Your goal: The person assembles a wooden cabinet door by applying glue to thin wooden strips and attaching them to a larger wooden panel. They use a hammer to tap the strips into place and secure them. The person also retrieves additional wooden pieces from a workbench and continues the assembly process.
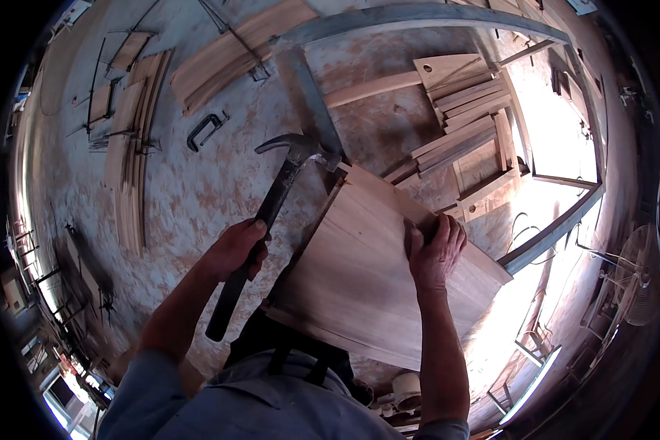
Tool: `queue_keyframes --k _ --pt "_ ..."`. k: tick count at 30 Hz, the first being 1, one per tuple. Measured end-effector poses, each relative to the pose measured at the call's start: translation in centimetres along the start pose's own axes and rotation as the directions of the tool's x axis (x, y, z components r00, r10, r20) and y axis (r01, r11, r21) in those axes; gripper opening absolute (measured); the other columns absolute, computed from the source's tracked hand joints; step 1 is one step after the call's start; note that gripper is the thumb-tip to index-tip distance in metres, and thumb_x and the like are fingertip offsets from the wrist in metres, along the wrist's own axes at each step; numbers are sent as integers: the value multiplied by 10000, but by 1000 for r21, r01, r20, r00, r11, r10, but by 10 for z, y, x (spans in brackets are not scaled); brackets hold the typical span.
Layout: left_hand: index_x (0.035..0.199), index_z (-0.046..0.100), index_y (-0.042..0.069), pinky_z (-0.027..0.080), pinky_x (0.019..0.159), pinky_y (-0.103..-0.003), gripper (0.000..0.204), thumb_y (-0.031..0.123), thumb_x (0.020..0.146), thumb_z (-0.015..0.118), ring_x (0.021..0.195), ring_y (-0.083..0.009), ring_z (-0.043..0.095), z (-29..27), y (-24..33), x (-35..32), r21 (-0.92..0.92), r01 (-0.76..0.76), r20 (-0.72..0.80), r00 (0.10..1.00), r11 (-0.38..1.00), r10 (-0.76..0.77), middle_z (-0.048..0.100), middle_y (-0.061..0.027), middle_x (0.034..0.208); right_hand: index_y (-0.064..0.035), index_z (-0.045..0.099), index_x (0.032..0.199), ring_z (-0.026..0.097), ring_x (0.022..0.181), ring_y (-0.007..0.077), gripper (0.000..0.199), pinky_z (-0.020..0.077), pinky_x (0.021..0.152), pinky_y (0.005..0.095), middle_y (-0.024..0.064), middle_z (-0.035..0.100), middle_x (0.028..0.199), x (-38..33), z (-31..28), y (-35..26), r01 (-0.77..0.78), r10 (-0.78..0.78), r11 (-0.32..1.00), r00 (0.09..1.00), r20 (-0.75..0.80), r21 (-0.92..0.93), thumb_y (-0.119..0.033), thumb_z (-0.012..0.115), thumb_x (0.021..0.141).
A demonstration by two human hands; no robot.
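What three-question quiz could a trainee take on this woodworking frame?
1. True or false: the left hand grips the claw hammer by its handle.
2. Where does the right hand rest? A) on the metal clamp B) on the far edge of the wooden panel C) on the standing fan
3. Which end of the hammer is nearest the panel's top corner?

Key
1. True.
2. B: its fingers curl over that edge.
3. The head, at the corner; whether it touches is unclear.
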State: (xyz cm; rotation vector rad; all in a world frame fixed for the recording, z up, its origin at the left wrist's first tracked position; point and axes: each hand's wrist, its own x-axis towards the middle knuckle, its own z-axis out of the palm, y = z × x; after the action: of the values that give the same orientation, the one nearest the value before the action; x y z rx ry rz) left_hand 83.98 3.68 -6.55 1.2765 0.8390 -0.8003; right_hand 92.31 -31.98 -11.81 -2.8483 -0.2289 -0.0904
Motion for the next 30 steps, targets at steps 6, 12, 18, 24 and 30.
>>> queue_keyframes --k 6,12,18,24,30 --pt "991 505 45 444 428 -294 325 360 1008 426 464 -137 515 -8 0 -18 16 -77 -103 992 997 78 540 -53 657 -4 507 1221 445 1193 384 622 288 1079 513 193 528 1223 -2 0 -1 -56 55 998 998 6 26 -373 727 771" --pt "983 501 42 439 426 -292 240 277 995 450 454 -132 495 22 -10 -53 184 -240 -128 955 953 266 514 -45 620 7 476 1242 457 1153 407 606 361 1012 487 212 515 1229 -2 -17 -3 -125 129 964 992 0 233 -264 731 763" --pt "1083 528 15 450 453 -282 201 135 927 484 481 -128 541 96 -35 -64 456 -423 68 894 783 444 552 -46 626 65 326 1413 380 1305 454 828 287 1110 510 293 419 1385 -102 -24 -45 -112 156 725 988 -4 680 -388 705 833" --pt "1133 555 7 493 701 -515 356 138 814 643 799 -436 624 196 -88 -78 595 -794 609 545 121 577 630 -213 886 2 548 1230 637 895 209 424 516 820 355 155 645 1054 -184 -109 -78 -496 456 -332 660 597 802 -284 630 929" --pt "1255 532 -16 454 973 -477 544 208 791 706 1173 -421 530 254 -88 -87 411 -878 873 302 -245 384 570 -258 1221 -46 549 909 613 643 159 156 526 639 325 63 623 749 -271 -150 12 -135 782 -416 452 430 899 -192 573 959"
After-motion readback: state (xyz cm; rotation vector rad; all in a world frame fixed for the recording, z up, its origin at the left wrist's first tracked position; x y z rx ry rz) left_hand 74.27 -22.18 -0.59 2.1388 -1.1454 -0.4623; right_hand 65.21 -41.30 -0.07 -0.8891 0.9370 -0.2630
